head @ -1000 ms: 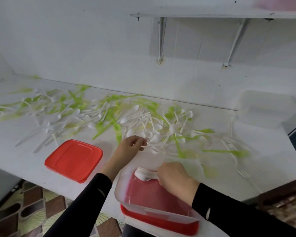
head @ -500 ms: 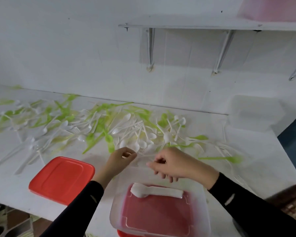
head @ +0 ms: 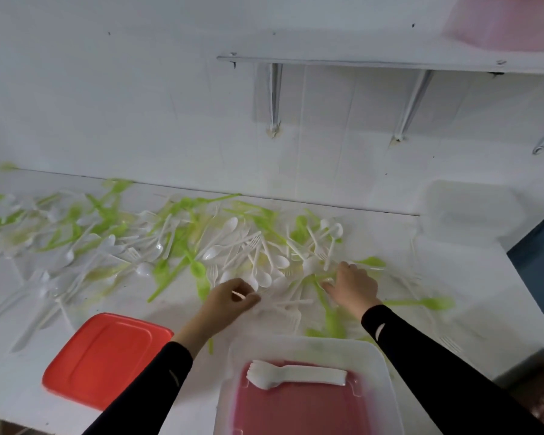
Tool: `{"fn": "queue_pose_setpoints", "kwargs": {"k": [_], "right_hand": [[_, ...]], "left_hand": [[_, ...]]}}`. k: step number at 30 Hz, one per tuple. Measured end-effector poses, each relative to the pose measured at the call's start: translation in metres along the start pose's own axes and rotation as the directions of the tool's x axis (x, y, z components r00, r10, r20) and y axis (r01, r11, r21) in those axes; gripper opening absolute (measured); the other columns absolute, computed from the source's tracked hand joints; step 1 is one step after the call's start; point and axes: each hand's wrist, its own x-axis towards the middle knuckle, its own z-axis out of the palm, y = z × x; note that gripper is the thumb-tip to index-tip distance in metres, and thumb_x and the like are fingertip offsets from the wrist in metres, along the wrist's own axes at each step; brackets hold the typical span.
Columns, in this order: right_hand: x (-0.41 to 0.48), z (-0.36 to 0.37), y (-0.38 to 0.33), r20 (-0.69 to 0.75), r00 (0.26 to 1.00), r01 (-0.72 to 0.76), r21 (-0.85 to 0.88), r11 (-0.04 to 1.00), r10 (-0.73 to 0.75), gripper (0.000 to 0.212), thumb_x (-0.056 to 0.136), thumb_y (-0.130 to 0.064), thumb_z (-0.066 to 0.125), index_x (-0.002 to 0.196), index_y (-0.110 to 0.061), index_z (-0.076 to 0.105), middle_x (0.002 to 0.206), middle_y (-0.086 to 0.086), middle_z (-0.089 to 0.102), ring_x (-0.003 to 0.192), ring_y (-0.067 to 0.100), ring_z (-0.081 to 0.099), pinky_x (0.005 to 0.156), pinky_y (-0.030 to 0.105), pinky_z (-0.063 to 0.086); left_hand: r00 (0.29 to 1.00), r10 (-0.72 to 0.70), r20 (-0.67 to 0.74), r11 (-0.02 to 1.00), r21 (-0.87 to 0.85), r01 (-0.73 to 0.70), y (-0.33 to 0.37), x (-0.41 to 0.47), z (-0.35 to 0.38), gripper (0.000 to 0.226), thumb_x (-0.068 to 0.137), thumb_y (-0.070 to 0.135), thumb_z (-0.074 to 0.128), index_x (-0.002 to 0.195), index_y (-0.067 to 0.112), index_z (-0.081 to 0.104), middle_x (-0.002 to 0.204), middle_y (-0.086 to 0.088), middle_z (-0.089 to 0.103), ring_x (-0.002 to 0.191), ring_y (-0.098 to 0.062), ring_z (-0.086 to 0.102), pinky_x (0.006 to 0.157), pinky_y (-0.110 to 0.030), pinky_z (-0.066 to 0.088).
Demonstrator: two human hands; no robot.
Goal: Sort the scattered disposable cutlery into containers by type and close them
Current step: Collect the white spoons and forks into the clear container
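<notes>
Scattered cutlery (head: 233, 243): white and green disposable pieces, spoons and forks among them, lying loose and overlapping in a long band across the tabletop (head: 484, 277), from the left edge to right of centre, near the wall

White forks (head: 296, 375): small stack, tines to the left, lying inside the near container

Near container (head: 380, 356): clear plastic, open, at the front edge of the tabletop; a red base shows through its floor, kind not clear

Red lid (head: 107, 359): lying flat on the tabletop, left of the near container, apart from it

Far container (head: 471, 211): clear plastic, against the wall at the right, apart from the pile

Left hand (head: 233, 298): at the front edge of the pile, fingers curled, pinching a thin white piece (head: 237, 295); type of piece cannot be told

Right hand (head: 354, 285): down on the pile to the right, fingers among white and green pieces; whether it grips anything cannot be told

Sleeves: black, both arms

Shelf (head: 358, 62): white, on wall brackets above the tabletop, bearing a blurred pink tub (head: 503, 23) at its right end
</notes>
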Motion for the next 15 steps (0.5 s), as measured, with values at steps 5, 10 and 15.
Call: {"fn": "queue_pose_setpoints", "kwargs": {"k": [5, 10, 15], "right_hand": [[0.004, 0.005, 0.008, 0.053, 0.998, -0.022, 0.003, 1.0, 0.022, 0.038, 0.094, -0.05, 0.052, 0.104, -0.015, 0.061, 0.11, 0.007, 0.063, 0.107, 0.028, 0.058, 0.074, 0.031, 0.041], [0.0, -0.014, 0.022, 0.009, 1.0, -0.031, 0.297, 0.954, 0.03, 0.027, 0.082, -0.031, 0.063, 0.063, -0.02, 0.047, 0.065, -0.002, 0.053, 0.065, 0.021, 0.054, 0.056, 0.03, 0.039], [0.009, -0.053, 0.035, -0.1, 0.989, -0.014, 0.673, 0.739, 0.11, 0.012, 0.08, -0.019, 0.069, 0.078, -0.015, 0.058, 0.077, 0.003, 0.064, 0.071, 0.025, 0.066, 0.068, 0.042, 0.061]], "left_hand": [[0.986, -0.133, -0.097, 0.715, -0.698, 0.028, 0.025, 0.012, -0.025, 0.006, 0.097, 0.012, 0.057, 0.093, 0.008, 0.054, 0.092, -0.006, 0.072, 0.087, -0.019, 0.07, 0.075, -0.025, 0.058], [0.979, -0.114, -0.171, 0.681, -0.731, -0.048, 0.042, 0.03, -0.045, 0.005, 0.101, 0.006, 0.046, 0.102, 0.011, 0.045, 0.093, -0.01, 0.06, 0.081, -0.024, 0.068, 0.076, -0.038, 0.06], [0.971, 0.14, -0.192, 0.983, -0.088, -0.159, 0.037, 0.053, -0.053, 0.018, 0.096, 0.01, 0.054, 0.101, 0.025, 0.061, 0.087, 0.009, 0.063, 0.062, 0.001, 0.053, 0.057, -0.013, 0.042]]}}
